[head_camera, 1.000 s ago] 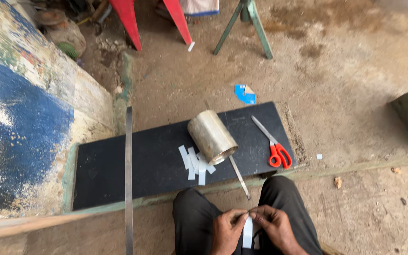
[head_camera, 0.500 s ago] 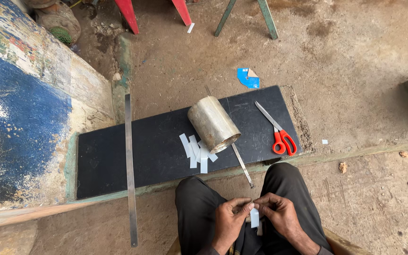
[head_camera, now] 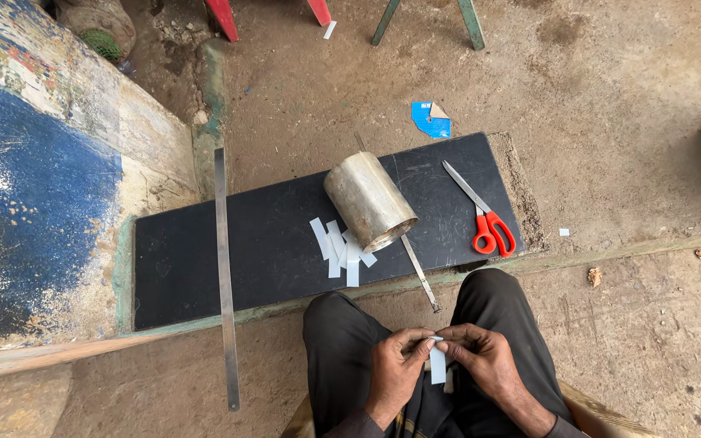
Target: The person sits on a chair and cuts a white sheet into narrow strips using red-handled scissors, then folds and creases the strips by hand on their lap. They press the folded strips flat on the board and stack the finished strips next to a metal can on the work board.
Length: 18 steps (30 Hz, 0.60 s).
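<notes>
Together, left hand (head_camera: 397,367) and right hand (head_camera: 480,358) pinch white strip (head_camera: 438,365) between fingers (head_camera: 425,347)

A single head-worn camera looks steeply down from above the seated person, facing forward over the knees. Nearest, at the bottom edge, sit the left hand (head_camera: 395,367) and right hand (head_camera: 480,361), close beneath the lens. Farther out lies the long black rectangular board (head_camera: 269,251) on the dirt floor (head_camera: 610,105), which fills the upper frame. A painted blue and cream wall (head_camera: 34,178) borders the left side.
</notes>
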### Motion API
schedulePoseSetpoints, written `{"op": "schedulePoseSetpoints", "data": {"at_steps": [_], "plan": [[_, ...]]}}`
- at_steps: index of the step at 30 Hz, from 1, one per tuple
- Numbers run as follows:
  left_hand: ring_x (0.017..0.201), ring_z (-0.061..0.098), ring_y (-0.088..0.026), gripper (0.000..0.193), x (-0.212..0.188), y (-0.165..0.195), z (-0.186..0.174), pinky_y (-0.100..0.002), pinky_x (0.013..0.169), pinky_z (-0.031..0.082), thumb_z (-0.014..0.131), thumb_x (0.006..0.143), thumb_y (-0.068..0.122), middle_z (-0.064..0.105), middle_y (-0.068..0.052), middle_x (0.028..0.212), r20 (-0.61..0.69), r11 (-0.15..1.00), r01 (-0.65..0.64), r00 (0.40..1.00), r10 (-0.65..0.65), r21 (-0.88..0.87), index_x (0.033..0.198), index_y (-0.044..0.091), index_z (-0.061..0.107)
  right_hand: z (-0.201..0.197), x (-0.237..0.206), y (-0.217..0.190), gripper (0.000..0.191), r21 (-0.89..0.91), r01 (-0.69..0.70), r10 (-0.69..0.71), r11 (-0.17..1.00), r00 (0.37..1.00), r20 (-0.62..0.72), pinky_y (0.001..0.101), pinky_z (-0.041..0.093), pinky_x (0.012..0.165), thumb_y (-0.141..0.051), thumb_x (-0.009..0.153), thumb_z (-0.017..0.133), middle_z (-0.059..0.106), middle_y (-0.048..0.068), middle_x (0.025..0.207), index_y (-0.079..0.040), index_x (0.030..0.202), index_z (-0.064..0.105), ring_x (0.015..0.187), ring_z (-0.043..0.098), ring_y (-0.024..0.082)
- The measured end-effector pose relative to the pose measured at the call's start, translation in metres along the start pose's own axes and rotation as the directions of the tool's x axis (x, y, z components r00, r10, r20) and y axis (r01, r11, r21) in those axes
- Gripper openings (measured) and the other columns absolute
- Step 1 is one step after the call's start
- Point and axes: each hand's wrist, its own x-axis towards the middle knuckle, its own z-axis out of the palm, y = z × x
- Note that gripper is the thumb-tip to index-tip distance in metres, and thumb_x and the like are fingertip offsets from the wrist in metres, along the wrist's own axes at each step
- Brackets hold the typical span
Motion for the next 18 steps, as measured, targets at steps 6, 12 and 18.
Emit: {"op": "schedulePoseSetpoints", "data": {"at_steps": [6,12,18], "plan": [[0.082,0.079,-0.015,0.02,-0.0005,-0.0008,0.0037,-0.028,0.069,0.068,0.073,0.095,0.017,0.08,-0.01,0.1,0.006,1.0,-0.006,1.0,0.006,-0.005,0.109,0.002,0.076,-0.0022,0.0013,0.0015,0.025,-0.054,-0.054,0.053,0.997,0.999,-0.01,0.0317,0.066,0.072,-0.01,0.085,0.077,0.084,0.013,0.09,0.003,0.106,0.078,0.082,0.08,0.016],[0.086,0.08,-0.018,0.023,-0.0005,-0.0015,0.007,-0.029,0.07,0.069,0.072,0.096,0.02,0.08,-0.013,0.102,0.015,1.0,0.014,1.0,-0.014,0.011,0.111,0.002,0.076,0.001,-0.0018,0.0009,0.021,-0.107,-0.029,0.023,0.994,0.998,-0.057,0.0312,0.065,0.07,-0.011,0.086,0.077,0.084,0.011,0.087,0.001,0.103,0.08,0.079,0.078,0.015],[0.095,0.08,-0.017,0.023,-0.0022,-0.0028,0.0099,-0.029,0.073,0.071,0.07,0.097,0.022,0.078,-0.01,0.107,0.013,1.0,0.025,1.0,-0.025,-0.015,0.109,0.003,0.074,0.0028,-0.0042,0.0006,0.021,-0.203,-0.034,0.015,0.979,0.996,-0.092,0.0296,0.067,0.069,-0.014,0.085,0.077,0.085,0.009,0.085,-0.002,0.102,0.081,0.077,0.079,0.013]]}}
